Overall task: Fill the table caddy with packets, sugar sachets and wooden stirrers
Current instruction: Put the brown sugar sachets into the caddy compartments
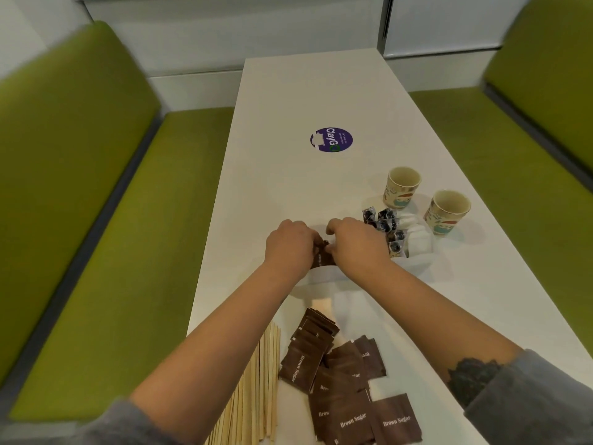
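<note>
- White caddy [414, 263] sat mid-bench, its left part hidden behind the hands.
- Dark blue-black packets [386, 228] stood upright in a caddy row; white sachets [417, 234] filled the compartment just right of them.
- A few brown sugar sachets [322, 256] were upright at the caddy's left end, pinched between both hands.
- Loose brown sugar sachets [340, 380] lay overlapping on the near bench.
- Wooden stirrers [253, 390] lay bundled just left of them.

White table [288, 101] carries caddy [417, 264], cups [402, 186], sachets [353, 390], stirrers [256, 387].
</note>
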A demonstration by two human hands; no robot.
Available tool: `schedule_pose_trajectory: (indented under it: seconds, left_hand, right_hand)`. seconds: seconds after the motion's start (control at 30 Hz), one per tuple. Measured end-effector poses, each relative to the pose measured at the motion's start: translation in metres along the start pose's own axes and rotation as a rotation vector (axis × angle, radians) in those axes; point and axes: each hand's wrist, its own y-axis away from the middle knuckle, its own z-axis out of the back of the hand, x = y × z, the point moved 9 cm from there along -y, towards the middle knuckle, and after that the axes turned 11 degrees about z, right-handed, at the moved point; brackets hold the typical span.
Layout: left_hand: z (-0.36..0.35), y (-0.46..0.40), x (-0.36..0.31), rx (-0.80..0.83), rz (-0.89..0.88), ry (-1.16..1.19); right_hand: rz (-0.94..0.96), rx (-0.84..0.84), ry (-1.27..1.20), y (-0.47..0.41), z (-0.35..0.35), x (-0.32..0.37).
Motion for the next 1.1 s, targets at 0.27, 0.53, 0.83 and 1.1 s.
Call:
schedule_pose_trajectory:
  seconds: [0.27, 0.53, 0.83, 1.1]
  left_hand:
    - [-0.001, 0.003, -0.003, -0.024, 0.063, 0.001]
    - [0.021, 0.025, 0.015, -0.067, 0.127, 0.273]
    - [0.010, 0.093, 0.042, 0.102, 0.156, 0.388]
    - [-0.048, 0.142, 0.048, 0.376, 0.143, 0.103]
  right_hand:
    - [-0.024, -0.076, -0.094, 0.008, 0.006, -0.002]
    - [-0.062, -0.139, -0.229, 0.040, 0.018, 0.000]
    - [-0.094, 0.036, -0.366, 0.094, -0.012, 0.020]
    - [-0.061, 0.179, -0.218, 0.121, -0.052, 0.048]
